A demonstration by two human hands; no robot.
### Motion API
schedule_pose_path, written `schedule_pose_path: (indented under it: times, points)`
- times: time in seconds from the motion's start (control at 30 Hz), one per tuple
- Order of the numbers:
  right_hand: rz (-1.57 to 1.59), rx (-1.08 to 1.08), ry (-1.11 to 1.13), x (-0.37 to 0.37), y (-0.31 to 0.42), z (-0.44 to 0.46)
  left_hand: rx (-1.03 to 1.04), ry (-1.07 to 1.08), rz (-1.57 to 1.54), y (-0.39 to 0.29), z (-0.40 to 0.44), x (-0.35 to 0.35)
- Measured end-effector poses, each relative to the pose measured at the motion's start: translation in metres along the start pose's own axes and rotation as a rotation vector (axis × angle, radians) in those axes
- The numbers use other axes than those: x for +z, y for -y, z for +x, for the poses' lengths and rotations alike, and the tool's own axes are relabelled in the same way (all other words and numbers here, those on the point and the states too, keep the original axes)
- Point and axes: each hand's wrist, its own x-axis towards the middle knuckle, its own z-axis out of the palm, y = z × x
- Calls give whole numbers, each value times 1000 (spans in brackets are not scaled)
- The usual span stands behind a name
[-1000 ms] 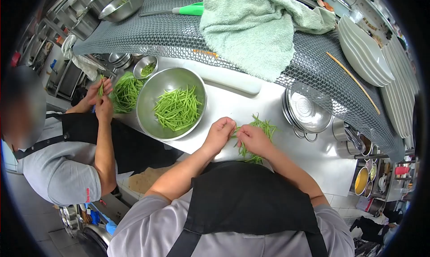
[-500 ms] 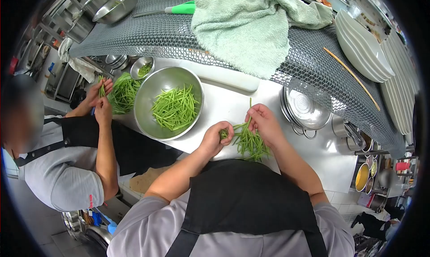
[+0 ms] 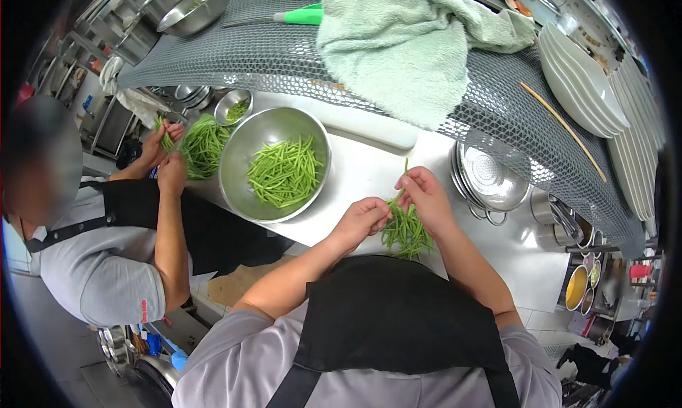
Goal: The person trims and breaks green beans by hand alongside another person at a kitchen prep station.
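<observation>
My right hand (image 3: 426,198) pinches a long green bean (image 3: 406,168), whose tip sticks up past the fingertips. My left hand (image 3: 361,222) is closed, thumb and finger meeting at the lower end of that bean; whether other pieces are tucked in the palm is hidden. Just below both hands, a pile of green beans (image 3: 407,236) lies on the white work surface (image 3: 362,168). To the left stands a large steel bowl (image 3: 234,184) with many trimmed green beans (image 3: 284,172) in it.
At left, a co-worker's hands (image 3: 169,152) hold green beans beside another heap (image 3: 204,146). A small steel bowl (image 3: 233,108) sits behind. Steel colanders (image 3: 490,177) stand to the right. A mesh-covered shelf (image 3: 270,60) overhangs, bearing a green towel (image 3: 398,52) and stacked white dishes (image 3: 579,81).
My left hand has moved right and up to meet the bean in my right hand. The bean pieces earlier visible in my left fist no longer show. The view has shifted slightly.
</observation>
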Motion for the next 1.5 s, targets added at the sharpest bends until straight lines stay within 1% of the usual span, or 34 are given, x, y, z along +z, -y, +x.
schedule_pose_path:
  times: [0.07, 0.13, 0.17, 0.2, 0.23, 0.27, 0.3, 0.33, 0.37, 0.43, 0.47, 0.5, 0.53, 0.57, 0.63, 0.67, 0.73, 0.77, 0.83, 0.87, 0.93, 1.0, 1.07, 1.1, 1.17, 1.23, 1.3, 1.33, 1.4, 1.43, 1.47, 1.5]
  points:
    - [-56, 4, 10, -6, -6, 0, 34, -39, 16, -1, 0, -2]
    - [-114, 7, 15, -3, -13, -4, 90, -175, 56, -3, 1, -2]
    - [-167, -26, 30, -1, -16, -9, 99, -223, 37, -1, 4, -5]
    - [-221, -59, 43, 2, -21, -13, 102, -227, 36, 0, 6, -7]
    - [-340, -346, 72, 4, -39, -12, 103, -288, -1, 1, 8, -9]
    - [-342, -346, 75, 13, -32, -18, 105, -347, -39, 2, 10, -10]
    - [-491, -475, 85, 25, -17, -26, 106, -347, -42, 1, 11, -11]
    - [-640, -605, 97, 31, -9, -29, 98, -366, -158, 0, 10, -13]
    - [-642, -607, 103, 29, -9, -28, 92, -385, -274, 0, 9, -16]
    - [-706, -476, 69, 22, -9, -23, 76, -378, -335, 6, 9, -33]
    - [-706, -477, 73, 19, -6, -19, 54, -367, -393, 7, 8, -38]
    - [-673, -241, 147, 16, -3, -14, 6, -378, -440, 9, 5, -43]
    - [-632, -2, 217, 15, 1, -10, 5, -380, -442, 13, 3, -46]
    - [-631, 3, 218, 18, 7, -5, -36, -353, -458, 18, -1, -49]
    - [-618, 183, 408, 29, 26, 8, -77, -322, -472, 24, -7, -49]
    - [-620, 185, 404, 38, 32, 14, -89, -284, -456, 26, -11, -47]
    - [-190, -8, 359, 51, 39, 23, -108, -244, -447, 29, -15, -44]
    - [-193, -3, 355, 49, 38, 29, -96, -241, -440, 29, -18, -43]
    - [-627, -159, 222, 41, 25, 43, -67, -250, -429, 31, -21, -47]
    - [-631, -159, 225, 33, 11, 48, -65, -250, -433, 32, -22, -51]
    - [-1259, -279, 356, 9, -28, 59, -56, -281, -477, 33, -25, -59]
    - [-1279, -287, 396, 1, -56, 53, -54, -282, -470, 36, -26, -65]
    - [-1479, -335, 449, 1, -67, 45, -56, -281, -446, 37, -28, -68]
    - [-1532, -345, 434, 4, -69, 41, -55, -283, -444, 36, -28, -68]
    - [-1507, -352, 400, 5, -75, 39, -96, -292, -419, 34, -26, -65]
    - [-1481, -357, 367, 4, -78, 42, -87, -298, -410, 32, -25, -62]
    - [-1249, -335, 199, 3, -73, 49, -95, -299, -400, 28, -25, -60]
    - [-1248, -341, 197, 2, -69, 55, -91, -299, -396, 28, -25, -60]
    - [-1110, -363, -9, 5, -51, 72, -92, -309, -417, 30, -23, -59]
    - [-1181, -401, 18, 6, -43, 80, -94, -278, -407, 38, -21, -61]
    - [-1176, -412, 22, 7, -41, 89, -89, -256, -405, 36, -22, -59]
    - [-1301, -394, 77, 8, -43, 99, -90, -267, -381, 36, -23, -55]
